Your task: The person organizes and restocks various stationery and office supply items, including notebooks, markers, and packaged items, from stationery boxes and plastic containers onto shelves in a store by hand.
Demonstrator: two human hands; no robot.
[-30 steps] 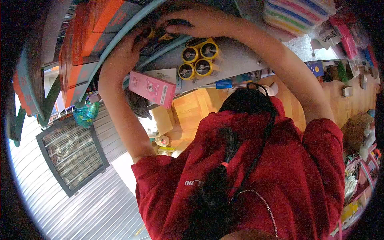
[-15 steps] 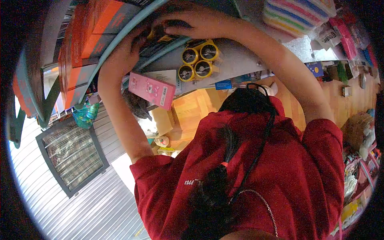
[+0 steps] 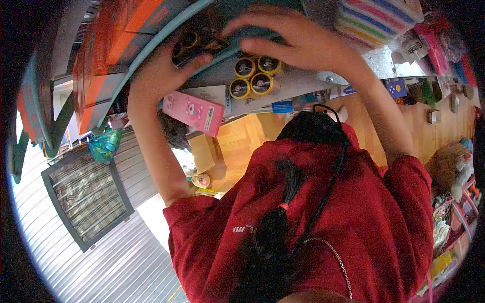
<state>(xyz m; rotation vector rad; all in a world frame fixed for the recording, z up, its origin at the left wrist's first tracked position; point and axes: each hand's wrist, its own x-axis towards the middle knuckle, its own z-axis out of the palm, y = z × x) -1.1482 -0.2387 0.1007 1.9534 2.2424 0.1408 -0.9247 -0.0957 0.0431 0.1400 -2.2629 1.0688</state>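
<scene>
At the upper left is my left hand (image 3: 160,73), its thumb stretched out and its other fingers partly hidden. Beside that thumb, in shadow, lies a dark thing with yellow-rimmed rounds (image 3: 190,41); no firm grip on it shows. My right hand (image 3: 290,40) is open, fingers spread and slightly blurred, above a pack of yellow-rimmed black cylinders (image 3: 255,77) on the grey shelf (image 3: 303,81). Below my left hand, a pink box with a bear print (image 3: 194,112) lies tilted over a white printed box (image 3: 207,93) near the shelf edge.
Orange-and-grey boxes (image 3: 96,76) stand at the left behind a curved teal shelf edge (image 3: 146,55). Striped fabric (image 3: 376,20) and bagged goods (image 3: 439,48) fill the upper right. A small blue box (image 3: 282,107) is by the shelf edge, above the wooden floor (image 3: 247,136).
My right hand has moved right and its fingers have spread, away from the dark thing. My left thumb now stretches out to the right, and more of the yellow-rimmed rounds shows.
</scene>
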